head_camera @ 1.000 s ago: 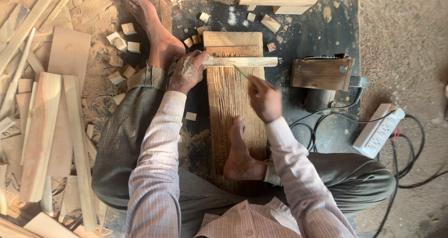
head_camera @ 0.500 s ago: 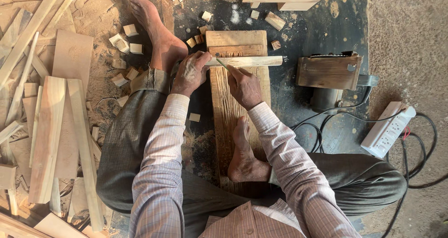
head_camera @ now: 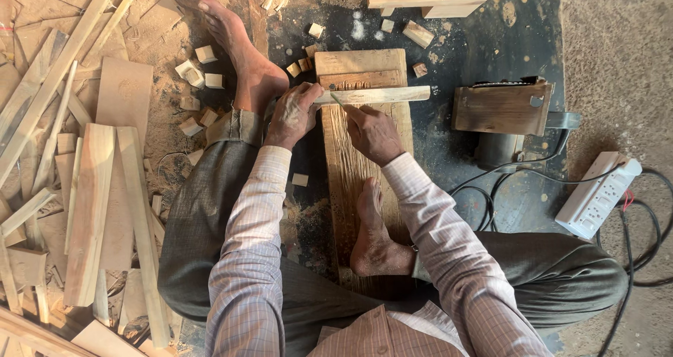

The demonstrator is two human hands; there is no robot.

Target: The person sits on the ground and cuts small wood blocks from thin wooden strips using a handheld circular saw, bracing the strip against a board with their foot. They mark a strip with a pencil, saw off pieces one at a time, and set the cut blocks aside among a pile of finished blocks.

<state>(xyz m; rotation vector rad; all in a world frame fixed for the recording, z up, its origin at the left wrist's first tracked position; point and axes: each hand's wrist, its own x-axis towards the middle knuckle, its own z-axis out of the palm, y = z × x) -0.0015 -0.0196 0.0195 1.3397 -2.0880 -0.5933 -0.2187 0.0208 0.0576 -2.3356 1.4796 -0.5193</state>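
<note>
Lying crosswise on a wooden board at upper centre, a thin wood strip is clamped by the left hand. Right hand pinches a pencil against it. Small wood blocks lie scattered at upper left.

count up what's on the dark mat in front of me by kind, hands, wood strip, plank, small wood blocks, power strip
Hands: 2, left hand and right hand
Wood strip: 1, held by the left hand
Plank: 1, under the strip
Small wood blocks on the mat: about 7, e.g. block
Power strip: 1, at the mat's edge
Total: about 12
</note>
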